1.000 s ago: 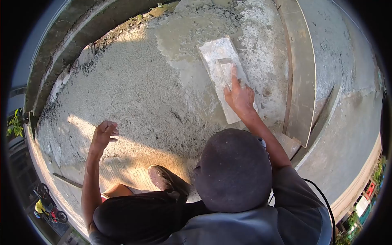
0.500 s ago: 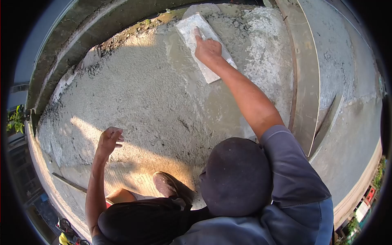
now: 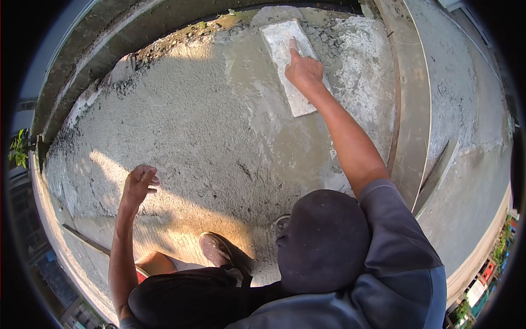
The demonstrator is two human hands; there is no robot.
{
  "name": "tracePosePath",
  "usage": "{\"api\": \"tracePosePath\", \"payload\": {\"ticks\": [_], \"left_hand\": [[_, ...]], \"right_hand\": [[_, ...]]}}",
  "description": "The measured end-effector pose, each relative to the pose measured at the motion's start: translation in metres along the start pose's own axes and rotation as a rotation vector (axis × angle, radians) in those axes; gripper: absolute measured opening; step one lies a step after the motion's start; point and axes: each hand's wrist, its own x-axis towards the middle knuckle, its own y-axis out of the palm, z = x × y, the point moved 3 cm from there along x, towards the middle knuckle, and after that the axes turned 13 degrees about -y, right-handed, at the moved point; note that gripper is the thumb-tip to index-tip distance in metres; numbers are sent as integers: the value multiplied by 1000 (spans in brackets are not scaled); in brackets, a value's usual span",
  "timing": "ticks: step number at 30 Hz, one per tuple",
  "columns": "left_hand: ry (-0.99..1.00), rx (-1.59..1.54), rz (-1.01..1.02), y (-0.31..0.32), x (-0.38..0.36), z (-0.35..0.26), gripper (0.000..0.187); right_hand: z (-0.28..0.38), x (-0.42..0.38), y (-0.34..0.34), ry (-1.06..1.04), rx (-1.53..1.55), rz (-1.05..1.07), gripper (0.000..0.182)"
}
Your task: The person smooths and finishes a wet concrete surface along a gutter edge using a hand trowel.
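1. Right hand (image 3: 305,74) was closed over the middle of the float (image 3: 280,57), index finger laid straight along the top; the hand itself hid most of the grip.
2. Left hand (image 3: 141,186) hung half-curled over the rough wet concrete (image 3: 164,120), nothing in it that I could spot.
3. Float looked flat on the smeary patch (image 3: 244,68) up near the far edge, left of the long board (image 3: 408,98).
4. Seemed light and stiff to me, not fragile, though wet muck probably made it slick and a bit sucky underneath.
5. Best hold imo was dead centre, finger forward for steering, thin edges left alone.
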Motion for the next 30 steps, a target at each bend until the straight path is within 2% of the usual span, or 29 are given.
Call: {"api": "tracePosePath", "payload": {"ticks": [3, 6, 10, 16, 19, 22, 30], "left_hand": [[-6, 0, 4, 7, -3, -1, 34], [13, 14, -8, 0, -5, 0, 35], [-12, -8, -15, 4, -9, 0, 35], [-10, -6, 3, 1, -9, 0, 35], [-24, -9, 17, 6, -5, 1, 36], [-1, 1, 11, 2, -10, 0, 36], [-22, -11, 19, 1, -8, 9, 36]], "right_hand": [[-6, 21, -3, -25, -6, -56, 75], [-12, 0, -4, 56, -6, -2, 73], [-22, 15, -11, 37, -3, 0, 75], [-30, -9, -23, 88, -17, 101, 75], [-47, 16, -14, 45, -49, -56, 76], [-48, -5, -18, 100, -41, 50, 76], [-70, 1, -28, 139, -55, 35, 75]]}}
